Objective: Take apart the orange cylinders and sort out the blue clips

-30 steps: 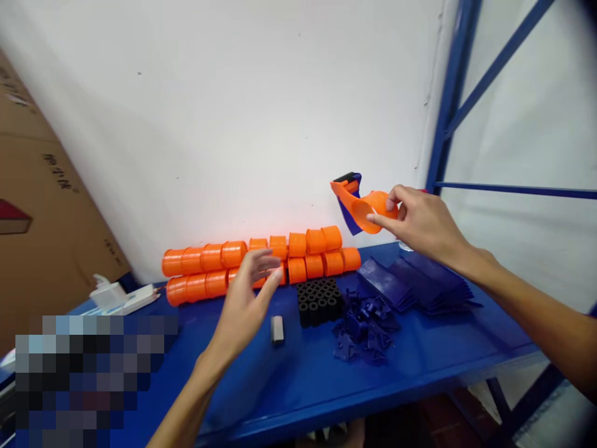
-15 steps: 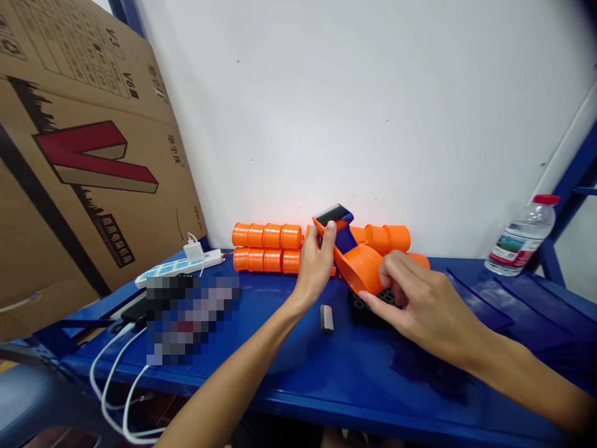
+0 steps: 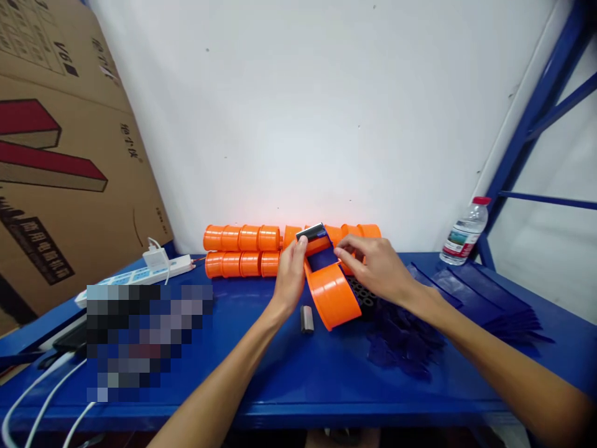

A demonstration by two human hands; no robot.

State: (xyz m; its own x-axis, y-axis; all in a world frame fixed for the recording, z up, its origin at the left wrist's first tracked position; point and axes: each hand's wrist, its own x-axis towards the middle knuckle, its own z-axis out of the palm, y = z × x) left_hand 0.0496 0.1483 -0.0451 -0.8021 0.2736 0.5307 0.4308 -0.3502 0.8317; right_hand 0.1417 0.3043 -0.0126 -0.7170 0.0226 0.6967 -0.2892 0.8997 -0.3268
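Note:
My left hand [image 3: 290, 270] is closed round the upper end of an orange plastic piece with a wide round drum [image 3: 334, 295] at its lower end. A dark blue strip [image 3: 324, 258] runs along the piece from the drum towards a black-and-silver block [image 3: 311, 233] at the top, by my left thumb. With thumb and forefinger pinched together, my right hand [image 3: 373, 264] is at the strip's right edge. Below the drum's left side, a small grey-and-black block [image 3: 306, 319] lies on the blue table [image 3: 261, 361].
Orange ribbed cylinders [image 3: 242, 264] lie in rows against the wall. To the right are crumpled dark blue scraps [image 3: 403, 342], stacked blue sheets [image 3: 489, 298] and a water bottle [image 3: 464, 235]. A black perforated holder [image 3: 364, 292] sits behind the drum. On the left stand a power strip [image 3: 175, 266] and a cardboard box [image 3: 93, 205].
The orange piece has turned, its drum now showing its outer side and hanging lower. My right hand has moved from the drum up to the blue strip. The view has shifted right.

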